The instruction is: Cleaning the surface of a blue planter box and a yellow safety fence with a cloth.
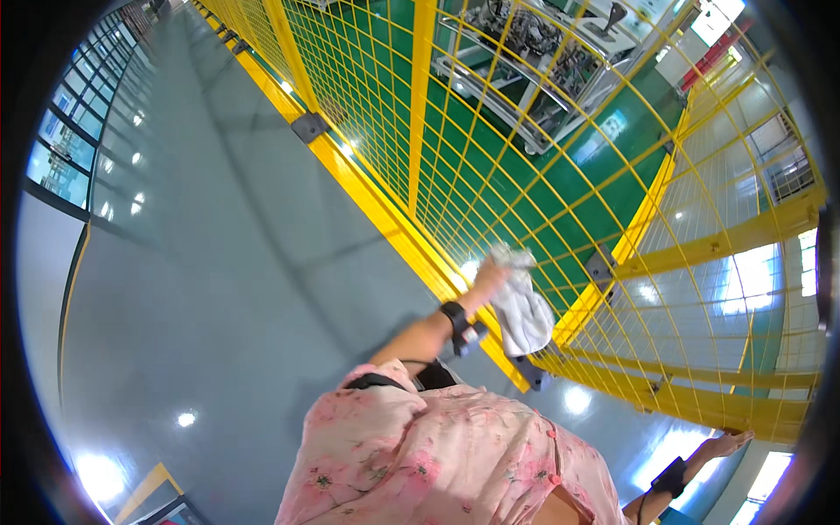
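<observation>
- Pale pink, loose fabric shirt (472,446) printed with deeper pink flowers
- Small, round coral-red buttons (554,479) down its front
- Black wristband (455,318) with a dark boxy module (471,337), left
- Matching black wristband (671,478), right
- Black strap (376,381) crossing the left sleeve

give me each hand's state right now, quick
Left hand: closed, holding a white cloth.
Right hand: looks open, fingers at the yellow mesh fence frame; contact unclear.
</observation>
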{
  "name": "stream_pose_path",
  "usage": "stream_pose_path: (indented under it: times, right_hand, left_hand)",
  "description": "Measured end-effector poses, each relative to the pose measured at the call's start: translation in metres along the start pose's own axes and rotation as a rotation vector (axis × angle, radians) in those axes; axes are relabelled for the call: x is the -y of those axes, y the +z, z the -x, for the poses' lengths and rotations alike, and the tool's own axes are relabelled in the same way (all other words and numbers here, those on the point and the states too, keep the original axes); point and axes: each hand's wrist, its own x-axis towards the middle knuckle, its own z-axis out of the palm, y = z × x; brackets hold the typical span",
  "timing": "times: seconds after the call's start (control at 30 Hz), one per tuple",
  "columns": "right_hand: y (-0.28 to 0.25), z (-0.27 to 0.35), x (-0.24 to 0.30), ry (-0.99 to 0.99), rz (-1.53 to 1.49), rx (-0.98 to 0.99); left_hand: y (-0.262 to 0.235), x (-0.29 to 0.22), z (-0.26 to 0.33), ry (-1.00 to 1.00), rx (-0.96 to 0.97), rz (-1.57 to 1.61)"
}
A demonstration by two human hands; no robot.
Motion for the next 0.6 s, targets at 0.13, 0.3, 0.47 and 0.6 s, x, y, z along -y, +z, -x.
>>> stream_pose_path:
  times: [0.13, 0.3, 0.47, 0.6]
  right_hand:
    - [-0.011, 0.073, 0.028, -0.601, 0.316, -0.052]
    - [0.034, 0.143, 0.106, -1.044, 0.290, 0.422]
    - [0.128, 0.178, 0.192, -1.279, 0.135, 0.466]
    - [0.191, 0.168, 0.281, -1.243, -0.140, 0.239]
  left_hand:
    - [-0.125, 0.015, -0.053, -0.189, -0.651, 0.459]
    - [-0.225, -0.015, -0.100, 0.010, -0.863, 0.882]
    - [-0.104, 0.026, -0.120, -0.176, -0.730, 0.764]
    - [-0.021, 0.009, -0.046, -0.365, -0.329, 0.765]
